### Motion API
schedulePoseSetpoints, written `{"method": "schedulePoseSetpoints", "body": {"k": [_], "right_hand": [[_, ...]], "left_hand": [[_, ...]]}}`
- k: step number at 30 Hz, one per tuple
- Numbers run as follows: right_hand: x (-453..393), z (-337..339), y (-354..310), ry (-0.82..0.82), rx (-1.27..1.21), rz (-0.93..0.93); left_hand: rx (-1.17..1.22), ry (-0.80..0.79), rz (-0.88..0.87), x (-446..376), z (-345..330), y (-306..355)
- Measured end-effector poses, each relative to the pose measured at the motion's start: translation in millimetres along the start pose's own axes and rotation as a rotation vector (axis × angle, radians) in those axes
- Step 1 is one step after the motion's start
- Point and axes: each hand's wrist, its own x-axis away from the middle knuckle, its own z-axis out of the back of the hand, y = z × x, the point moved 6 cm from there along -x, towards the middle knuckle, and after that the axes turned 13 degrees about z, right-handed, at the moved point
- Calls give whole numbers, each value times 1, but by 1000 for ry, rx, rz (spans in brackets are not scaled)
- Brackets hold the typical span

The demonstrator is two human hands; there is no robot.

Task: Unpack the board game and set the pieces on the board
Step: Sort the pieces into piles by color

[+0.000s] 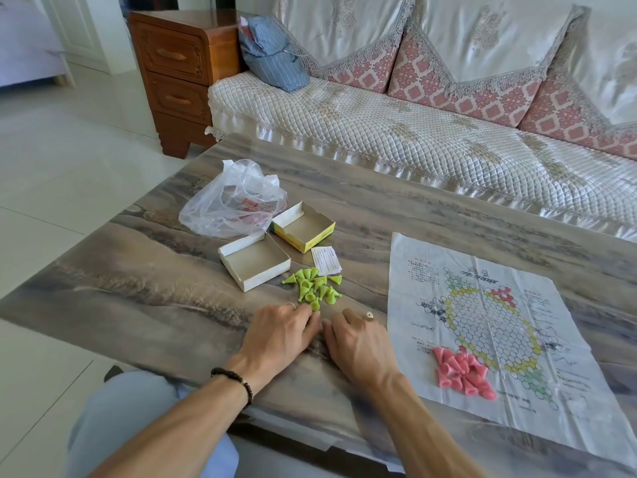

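Observation:
A paper game board [482, 326] printed with a ring of hexagon cells lies flat at the right of the table. A heap of several pink cone pieces [462, 372] rests on its near left part. Several green cone pieces [314, 286] lie loose on the table left of the board. My left hand [281, 331] and my right hand [358, 334] rest palm down side by side just in front of the green heap, fingers curled. The left fingertips touch the nearest green piece. Whether either hand holds a piece is hidden.
Two open halves of the game box, a white tray [255, 262] and a yellow-sided one [303, 227], stand behind the green pieces. Next to them are a clear plastic bag [232, 200] and a small paper slip [326, 259]. A sofa [413, 132] runs behind the table [138, 288].

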Motion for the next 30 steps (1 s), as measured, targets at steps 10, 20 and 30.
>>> {"method": "schedulePoseSetpoints", "body": {"k": [10,20,30], "right_hand": [[-1,12,43,180,-423,-514],[7,31,101,362,-640,-789],[24,52,221,479,-593,-958]], "left_hand": [[63,-13,49,-3,-3,-6],[180,-42,14,-37,-8,32],[313,-120,71,-122,-77,110]]}}
